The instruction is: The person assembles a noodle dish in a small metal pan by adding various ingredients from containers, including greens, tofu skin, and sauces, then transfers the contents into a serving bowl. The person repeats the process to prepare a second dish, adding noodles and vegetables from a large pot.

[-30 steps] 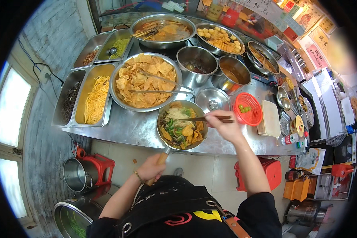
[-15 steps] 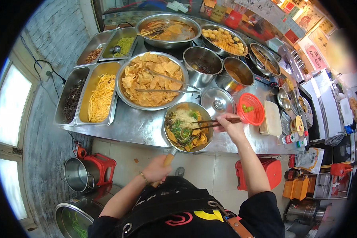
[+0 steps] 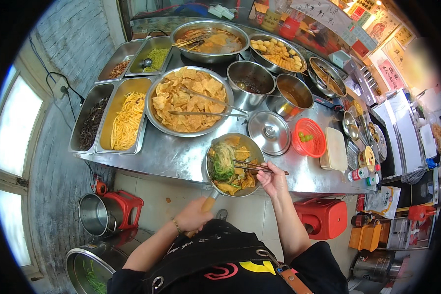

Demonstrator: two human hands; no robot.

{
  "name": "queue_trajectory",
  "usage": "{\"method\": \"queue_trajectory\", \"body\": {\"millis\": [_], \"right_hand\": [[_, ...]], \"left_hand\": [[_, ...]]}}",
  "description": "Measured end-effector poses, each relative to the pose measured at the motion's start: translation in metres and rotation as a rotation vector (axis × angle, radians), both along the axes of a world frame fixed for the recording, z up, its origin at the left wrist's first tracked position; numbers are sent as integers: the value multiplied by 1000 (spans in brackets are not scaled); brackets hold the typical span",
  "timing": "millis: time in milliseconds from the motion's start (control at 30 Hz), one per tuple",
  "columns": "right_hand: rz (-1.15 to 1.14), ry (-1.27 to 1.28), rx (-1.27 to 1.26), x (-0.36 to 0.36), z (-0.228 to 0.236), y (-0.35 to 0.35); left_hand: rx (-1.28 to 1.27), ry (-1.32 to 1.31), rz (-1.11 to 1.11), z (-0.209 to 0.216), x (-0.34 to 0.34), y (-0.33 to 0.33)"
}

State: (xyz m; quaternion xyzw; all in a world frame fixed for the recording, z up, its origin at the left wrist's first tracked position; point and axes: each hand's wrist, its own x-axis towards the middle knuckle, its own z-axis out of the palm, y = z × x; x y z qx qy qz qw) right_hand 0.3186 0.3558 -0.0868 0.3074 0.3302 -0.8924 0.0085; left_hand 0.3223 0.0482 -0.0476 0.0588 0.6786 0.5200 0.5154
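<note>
My left hand (image 3: 195,215) is wrapped round the wooden handle of a metal saucepan (image 3: 256,151) at the counter's front edge. Inside the pan lie pale noodles with leafy greens (image 3: 222,161) and golden fried pieces (image 3: 241,184). Dark chopsticks (image 3: 252,167) are pinched in my right hand (image 3: 273,181), and their tips reach into the noodles from the right. Just behind the pan, a wide steel bowl of crisp fried sheets (image 3: 187,98) has metal tongs (image 3: 208,113) resting across it. A round steel lid (image 3: 269,131) lies on the counter to the pan's right.
Trays of yellow strips (image 3: 127,120) and dark shreds (image 3: 94,122) stand at the left. Steel pots (image 3: 250,83) and broth basins (image 3: 209,41) fill the back. A red basket (image 3: 309,137) and a pale lidded box (image 3: 334,149) sit right. A red stool (image 3: 323,219) stands below.
My right hand has moved nearer and slightly left, turning with the chopsticks. The noodles and greens have shifted toward the pan's left side. The pan sits slightly nearer to me.
</note>
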Motion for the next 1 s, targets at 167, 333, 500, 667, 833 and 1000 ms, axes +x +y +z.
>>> {"method": "queue_trajectory", "body": {"millis": [167, 333, 500, 667, 833, 1000], "right_hand": [[-52, 123, -43, 5, 11, 12], [-18, 289, 66, -3, 59, 28], [77, 280, 324, -13, 79, 29], [145, 202, 964, -15, 116, 18], [467, 265, 1274, -12, 96, -39], [757, 491, 1676, -3, 104, -73]], "left_hand": [[68, -77, 81, 5, 5, -5], [88, -73, 116, -6, 8, -9], [88, -27, 103, -8, 3, -5], [72, -53, 128, -17, 2, -7], [98, -86, 116, -23, -2, -10], [126, -139, 127, -21, -1, -15]]}}
